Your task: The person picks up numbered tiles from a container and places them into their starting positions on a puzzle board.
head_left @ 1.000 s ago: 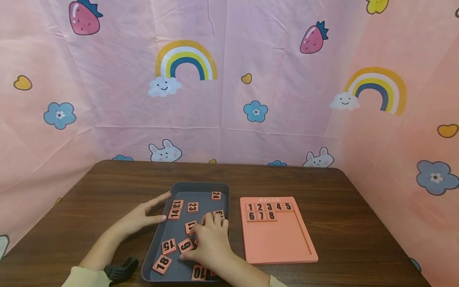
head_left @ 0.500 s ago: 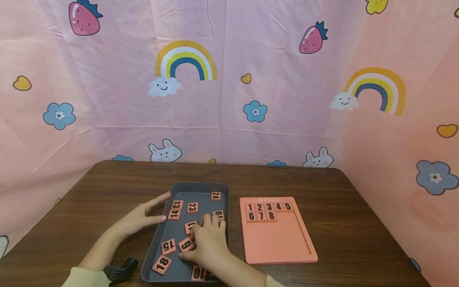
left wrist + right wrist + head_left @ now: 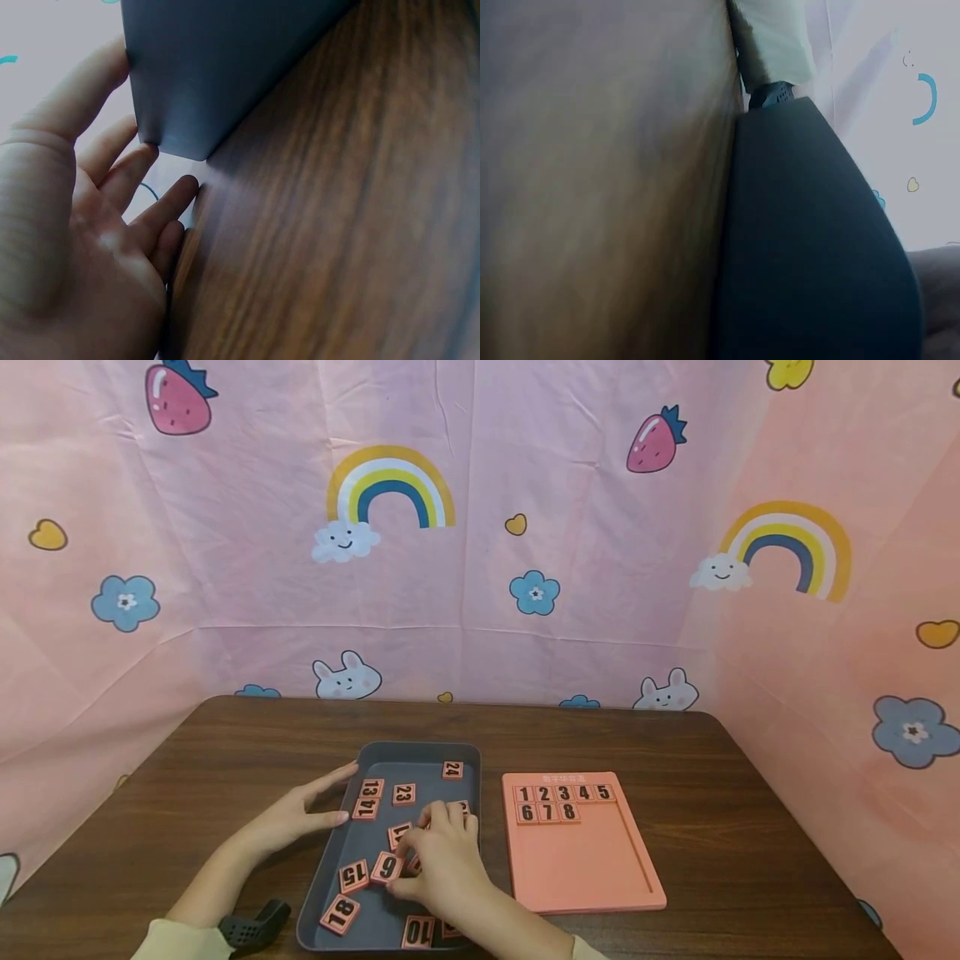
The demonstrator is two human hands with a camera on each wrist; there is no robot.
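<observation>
Number tiles with pink edges lie loose in a grey tray. My right hand reaches into the tray and pinches a tile marked 9 between thumb and fingers. Tiles 11, 15 and 10 lie around it; another tile is partly hidden under the hand. My left hand rests against the tray's left side, thumb and fingers extended. In the left wrist view the fingertips of the left hand touch the tray's outer wall. The right wrist view shows mostly the tray's side.
A pink board lies right of the tray, with tiles 1 to 8 set in its top rows. Tiles 13, 14, 23, 24 and 18 also lie in the tray. A brown wooden table holds everything, before a patterned cloth backdrop.
The tile marked 9 has turned and shifted slightly under my right hand's fingers. My left hand stays at the tray's side.
</observation>
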